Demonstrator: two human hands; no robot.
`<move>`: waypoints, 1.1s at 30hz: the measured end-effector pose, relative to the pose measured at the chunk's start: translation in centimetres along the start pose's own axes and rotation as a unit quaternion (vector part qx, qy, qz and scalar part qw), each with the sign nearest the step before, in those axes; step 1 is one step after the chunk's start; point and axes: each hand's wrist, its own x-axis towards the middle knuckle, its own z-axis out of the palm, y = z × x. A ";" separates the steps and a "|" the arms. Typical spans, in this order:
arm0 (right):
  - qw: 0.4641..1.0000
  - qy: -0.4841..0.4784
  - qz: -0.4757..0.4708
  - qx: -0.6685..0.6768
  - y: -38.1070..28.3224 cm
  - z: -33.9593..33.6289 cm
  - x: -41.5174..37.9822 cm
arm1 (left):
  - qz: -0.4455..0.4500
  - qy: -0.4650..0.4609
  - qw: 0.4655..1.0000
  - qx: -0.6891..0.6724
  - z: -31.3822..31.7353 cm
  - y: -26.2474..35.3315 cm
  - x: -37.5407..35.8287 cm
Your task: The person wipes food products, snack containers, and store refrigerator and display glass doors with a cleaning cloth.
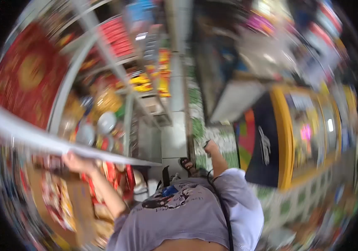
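My left hand (75, 162) is at the left, raised against the lower edge of a long white panel or shelf side (41, 131). Motion smears its fingers, so their grip cannot be made out. Lower and nearer my body, my right hand (210, 147) hangs over the green and white floor tiles, its fingers curled around a small dark thing I cannot make out. Shelves with red packs (115, 37) and yellow packets (140, 83) stand beyond the white panel.
A yellow-framed cooler (287, 138) with a dark side stands at the right. Plastic bags (262, 50) lie at the upper right. A cardboard box (82, 201) and snack packets (57, 196) are at the lower left. A narrow tiled aisle (173, 134) runs ahead.
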 end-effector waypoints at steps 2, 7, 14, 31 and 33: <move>0.962 0.132 0.120 0.206 11.0 4.1 0.3 | 0.021 -0.033 0.999 -0.023 0.1 -0.3 0.5; 0.853 0.294 0.265 0.342 17.0 2.6 -22.2 | -0.130 -0.069 0.978 -0.150 0.5 3.0 1.2; 0.740 0.235 0.355 0.521 17.2 23.7 -43.0 | -0.229 -0.070 0.947 -0.215 0.4 2.3 1.5; 0.683 0.527 0.249 0.441 40.0 -6.3 -37.9 | -0.394 -0.457 0.741 -0.295 6.0 30.5 -27.1; 0.687 0.531 0.209 0.449 38.7 -12.8 -37.3 | -0.282 -0.727 0.512 -0.361 5.2 36.5 -33.1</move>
